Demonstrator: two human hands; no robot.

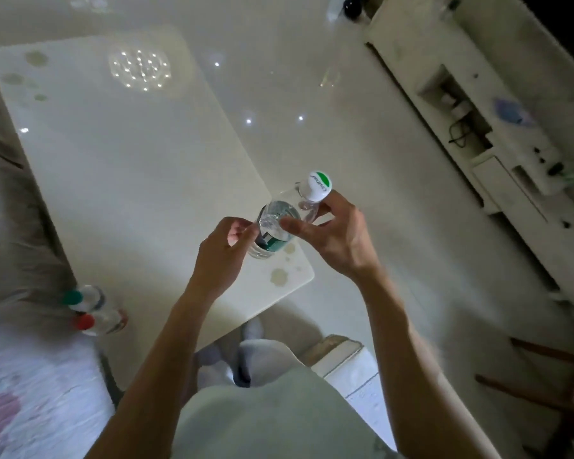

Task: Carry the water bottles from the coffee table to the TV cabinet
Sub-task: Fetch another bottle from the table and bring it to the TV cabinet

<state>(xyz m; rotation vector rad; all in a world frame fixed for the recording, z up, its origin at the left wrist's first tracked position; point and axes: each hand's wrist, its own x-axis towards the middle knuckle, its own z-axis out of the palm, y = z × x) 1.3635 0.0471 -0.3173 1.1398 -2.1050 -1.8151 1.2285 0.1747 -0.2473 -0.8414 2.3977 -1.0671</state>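
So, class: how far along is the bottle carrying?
Done: nothing yet that shows plainly on the cabinet. In hand: one bottle, gripped by the left hand and right hand over a corner of the table. Left: carry it across, then the two capped bottles by the table's left edge.

One view only, head-worn and wide-angle, facing steeply down and forward. The grip of left hand [224, 250] and right hand [335, 233] on the water bottle [279, 214] sits close, mid-frame. Coffee table [130, 154] lies left of the grip, TV cabinet [497, 183] well right of it
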